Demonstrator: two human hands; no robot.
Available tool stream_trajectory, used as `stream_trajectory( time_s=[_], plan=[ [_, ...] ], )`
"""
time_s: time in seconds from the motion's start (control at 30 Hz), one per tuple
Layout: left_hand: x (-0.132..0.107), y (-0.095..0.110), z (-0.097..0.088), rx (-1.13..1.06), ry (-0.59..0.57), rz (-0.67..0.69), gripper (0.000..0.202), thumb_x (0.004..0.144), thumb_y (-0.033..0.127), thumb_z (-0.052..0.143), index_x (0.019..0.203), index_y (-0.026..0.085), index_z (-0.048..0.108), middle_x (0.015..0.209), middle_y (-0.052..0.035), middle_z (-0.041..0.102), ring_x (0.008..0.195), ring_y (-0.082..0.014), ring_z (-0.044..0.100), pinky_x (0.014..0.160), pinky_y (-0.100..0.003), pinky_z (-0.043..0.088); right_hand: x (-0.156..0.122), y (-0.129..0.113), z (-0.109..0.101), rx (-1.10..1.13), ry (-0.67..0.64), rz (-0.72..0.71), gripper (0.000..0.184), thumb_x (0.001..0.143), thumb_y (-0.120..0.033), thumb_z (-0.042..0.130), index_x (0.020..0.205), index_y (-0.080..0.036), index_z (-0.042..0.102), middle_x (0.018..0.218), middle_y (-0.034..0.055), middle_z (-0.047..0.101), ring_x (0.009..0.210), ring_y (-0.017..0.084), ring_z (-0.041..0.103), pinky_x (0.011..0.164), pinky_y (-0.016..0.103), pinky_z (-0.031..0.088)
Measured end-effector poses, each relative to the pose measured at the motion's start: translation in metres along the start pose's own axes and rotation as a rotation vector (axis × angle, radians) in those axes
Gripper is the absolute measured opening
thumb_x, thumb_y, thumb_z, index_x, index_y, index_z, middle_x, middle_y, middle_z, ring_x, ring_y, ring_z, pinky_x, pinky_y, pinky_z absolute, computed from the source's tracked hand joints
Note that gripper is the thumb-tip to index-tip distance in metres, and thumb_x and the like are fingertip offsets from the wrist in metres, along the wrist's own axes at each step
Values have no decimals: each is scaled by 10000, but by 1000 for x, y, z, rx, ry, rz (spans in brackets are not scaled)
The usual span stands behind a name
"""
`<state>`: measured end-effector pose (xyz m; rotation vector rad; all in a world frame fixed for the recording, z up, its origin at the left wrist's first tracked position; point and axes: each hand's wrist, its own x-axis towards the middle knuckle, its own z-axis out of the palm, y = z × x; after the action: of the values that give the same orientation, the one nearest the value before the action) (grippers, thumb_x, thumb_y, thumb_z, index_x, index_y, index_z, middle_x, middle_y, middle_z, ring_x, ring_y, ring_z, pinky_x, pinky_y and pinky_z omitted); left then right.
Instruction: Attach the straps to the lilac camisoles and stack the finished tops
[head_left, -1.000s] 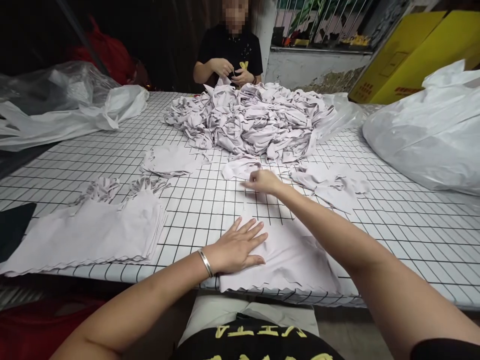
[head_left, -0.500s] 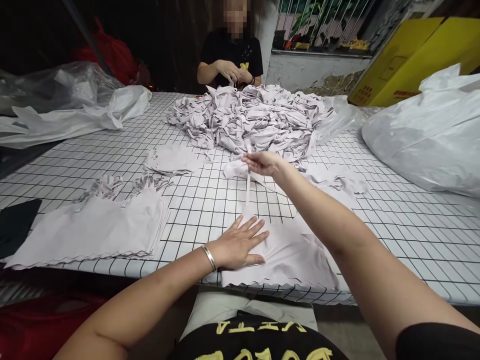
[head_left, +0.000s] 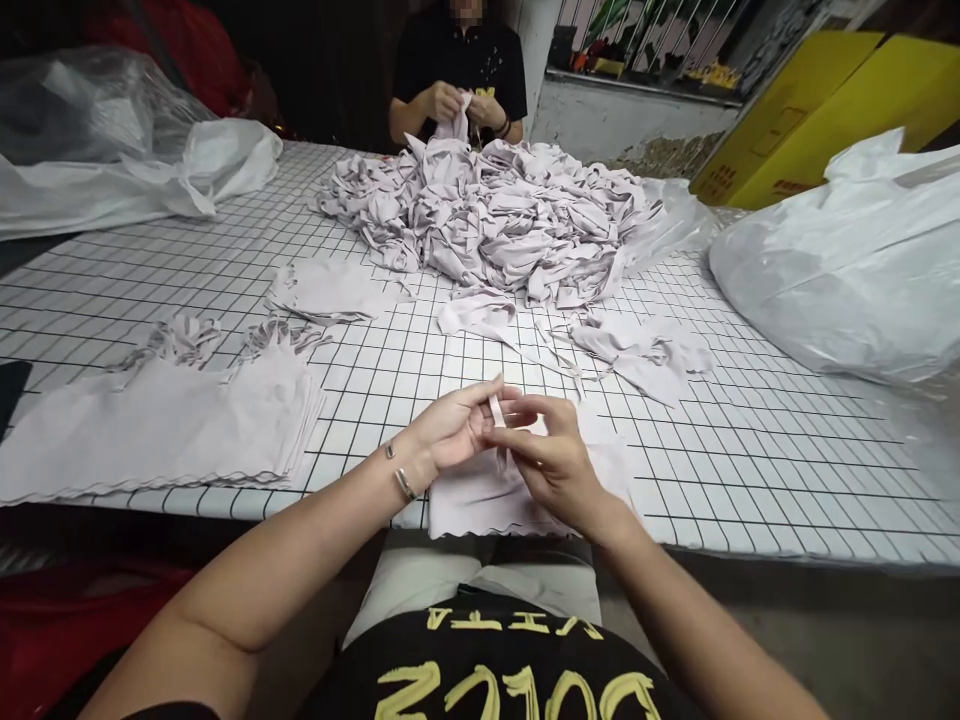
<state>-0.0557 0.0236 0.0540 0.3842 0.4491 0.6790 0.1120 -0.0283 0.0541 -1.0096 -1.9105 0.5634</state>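
My left hand [head_left: 450, 432] and my right hand [head_left: 541, 452] meet above the near table edge, both pinching a thin pale strap [head_left: 496, 408]. The strap belongs to a pale lilac garment [head_left: 480, 495] lying flat under my hands, its scalloped hem at the table edge. My left wrist wears a silver bangle. A neat stack of the same flat garments [head_left: 161, 430] lies to my left. A big tangled heap of lilac garments [head_left: 495, 220] fills the table's far middle.
The table [head_left: 750, 470] has a white cover with a black grid. Loose garments [head_left: 637, 350] lie ahead to the right. White plastic bags [head_left: 847, 270] sit right, clear plastic [head_left: 127, 160] left. A person in black [head_left: 457, 80] handles cloth opposite. A yellow box [head_left: 817, 100] stands behind.
My right hand drew the strap back from the far garments toward me. My left hand lifted off the flat garment and joined it on the strap. The camera tilted down.
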Motion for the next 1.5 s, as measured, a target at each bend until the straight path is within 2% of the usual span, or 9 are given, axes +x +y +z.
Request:
stream_trajectory(
  time_s=[0.07,0.13,0.27,0.4,0.6,0.77,1.1,1.33,1.5],
  plan=[
    [-1,-3,6,-48,19,-4,215,970,178,426,964,89,622,908,-102,705,806,-152,692,778,-289,552,-17,4,5,128,221,146,312,878,-214,559,1161,-325,627,1191,73,502,1138,239,496,996,467,422],
    [-1,-5,12,-53,54,4,213,972,163,414,970,87,613,958,-128,706,890,-191,695,843,-354,548,-18,9,6,381,236,367,352,901,-294,548,1253,-304,529,1179,73,528,1056,205,541,919,404,473],
    [3,-3,22,-54,115,63,226,982,153,383,950,83,596,954,-137,702,924,-192,691,858,-345,544,-4,17,2,727,-204,623,302,847,-378,648,1091,-201,618,948,51,642,860,160,592,788,314,483],
    [13,9,20,50,142,84,227,988,191,380,955,106,587,962,-119,692,928,-177,678,888,-348,524,6,24,-2,701,-375,692,251,780,-384,719,828,-139,693,786,43,666,721,127,585,685,269,463],
    [1,11,-13,1305,361,294,302,866,441,585,782,152,616,870,-84,654,890,-236,592,881,-420,426,32,52,-16,802,-106,825,237,690,-346,795,777,-160,676,716,-8,641,555,58,526,477,176,414],
    [-20,-23,-33,1990,300,273,322,791,494,655,911,199,606,975,-46,627,966,-257,496,894,-432,293,45,68,-20,936,-13,959,167,710,-189,787,793,-156,646,789,24,684,727,93,653,655,179,550],
    [-14,-30,-25,1998,179,173,190,892,369,565,850,184,567,955,-35,594,974,-232,488,840,-377,254,36,67,-17,998,16,990,174,728,-167,773,794,-153,612,765,21,698,670,88,668,594,161,556],
    [-29,-29,-23,1848,324,127,161,843,353,617,859,204,675,927,-37,690,966,-242,528,856,-411,234,27,59,-9,1079,-34,1055,161,743,-94,730,883,-154,676,895,47,722,881,116,694,786,188,580],
    [-33,-32,-24,1773,409,154,130,839,330,619,861,231,701,931,-9,682,961,-219,530,875,-408,230,24,56,-2,1029,-64,1079,186,658,-145,807,798,-143,685,806,39,699,787,116,671,629,167,548]
  ],
)
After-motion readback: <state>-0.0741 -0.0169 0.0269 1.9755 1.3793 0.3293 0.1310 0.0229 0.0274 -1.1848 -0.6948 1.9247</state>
